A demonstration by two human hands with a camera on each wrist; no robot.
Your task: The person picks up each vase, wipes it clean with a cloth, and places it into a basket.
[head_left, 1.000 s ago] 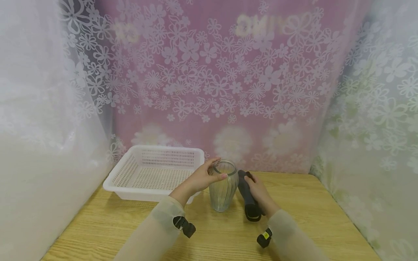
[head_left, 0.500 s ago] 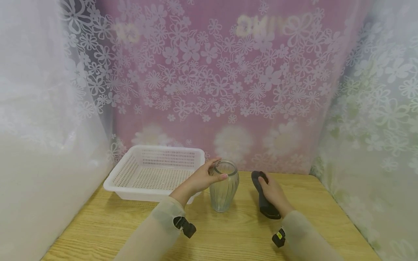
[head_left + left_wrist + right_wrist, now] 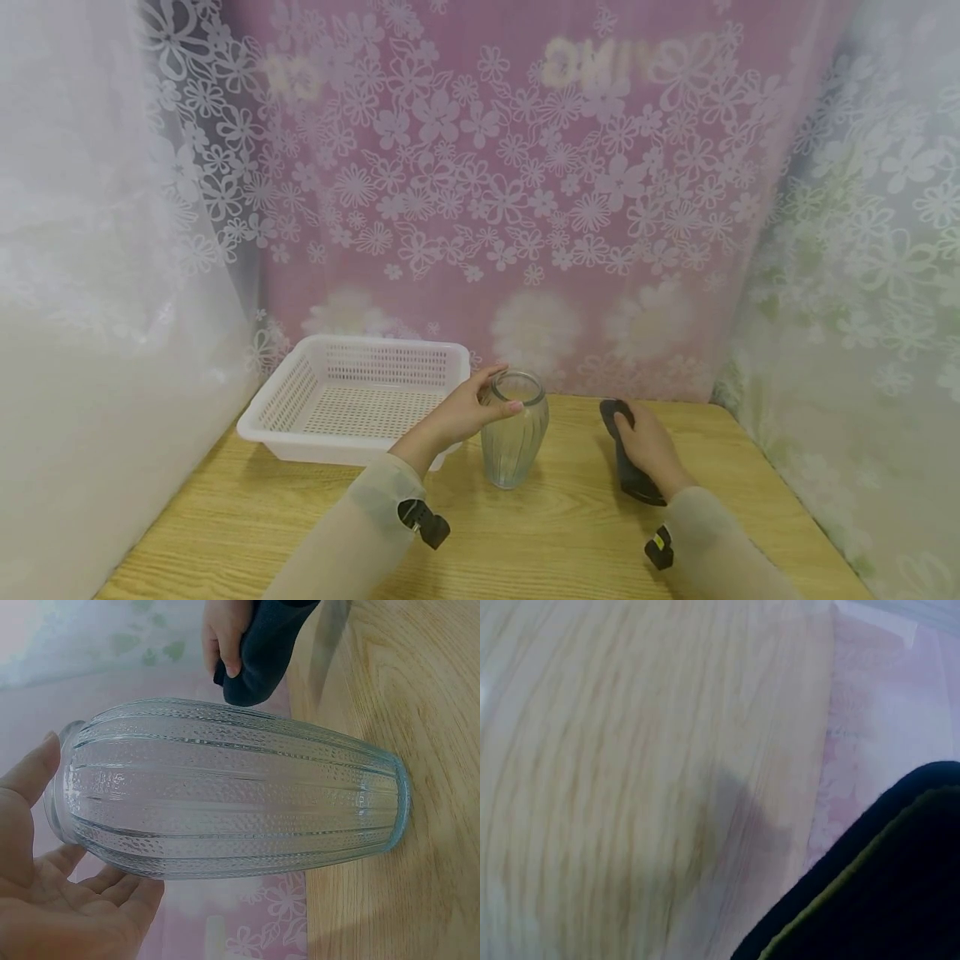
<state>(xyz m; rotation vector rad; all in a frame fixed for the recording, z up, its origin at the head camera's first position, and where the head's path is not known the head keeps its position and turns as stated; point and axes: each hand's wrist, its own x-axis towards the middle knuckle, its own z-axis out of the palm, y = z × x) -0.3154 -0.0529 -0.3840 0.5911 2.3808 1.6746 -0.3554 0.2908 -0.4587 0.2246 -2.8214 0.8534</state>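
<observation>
A clear ribbed glass vase (image 3: 512,442) stands upright on the wooden table. My left hand (image 3: 467,410) holds it near the neck, thumb and fingers on either side of the rim. In the left wrist view the vase (image 3: 232,791) fills the middle, its mouth beside the thumb of my left hand (image 3: 82,900). To the right of the vase, my right hand (image 3: 649,442) grips a long black shoe-shaped fabric item (image 3: 633,479), slanted over the table. A yellow-green line runs along the edge of this black item (image 3: 885,877) in the right wrist view.
A white plastic basket (image 3: 330,448) with perforated sides stands at the back left, close to my left hand. Flower-printed sheeting (image 3: 525,208) hangs behind the wooden table (image 3: 525,542) and down both sides.
My right hand has moved right, away from the vase, carrying the black shoe-shaped fabric item. The left hand and the glass vase have stayed in place.
</observation>
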